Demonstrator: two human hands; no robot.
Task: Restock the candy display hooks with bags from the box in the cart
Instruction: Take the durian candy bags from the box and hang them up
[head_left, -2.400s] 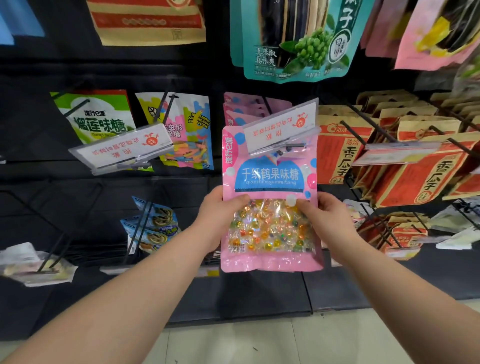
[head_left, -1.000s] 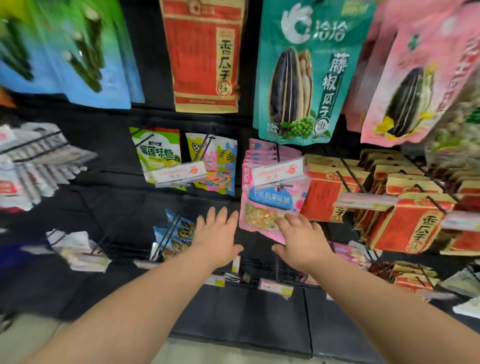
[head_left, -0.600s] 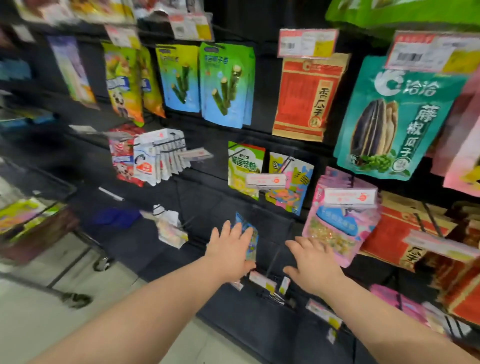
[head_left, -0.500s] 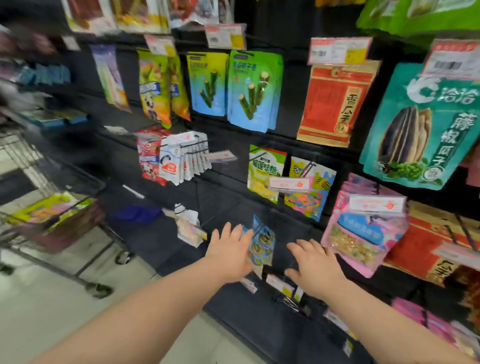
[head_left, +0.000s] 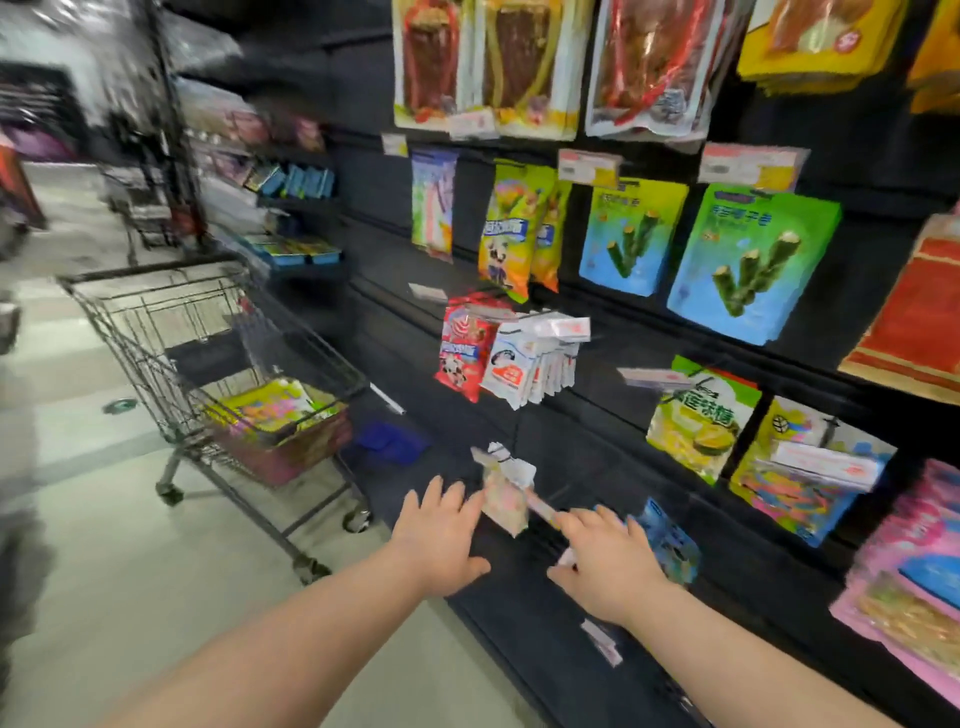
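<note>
A wire shopping cart stands on the aisle floor to my left, beside the display. Inside it sits a reddish cardboard box with colourful candy bags on top. My left hand and my right hand both hover in front of the low part of the black hook wall, fingers spread, holding nothing. The pink candy bags hang on their hook at the far right edge. The view is motion-blurred.
Black peg wall with hanging snack bags: white and red packs, green-blue bags, yellow-green bags. A small pale bag hangs on a low hook just beyond my hands. A blue item lies on the bottom shelf. Tiled floor to the left.
I let go of the pink candy bag, which now hangs on its hook. Both hands came away empty, and my view swung left along the display towards the cart.
</note>
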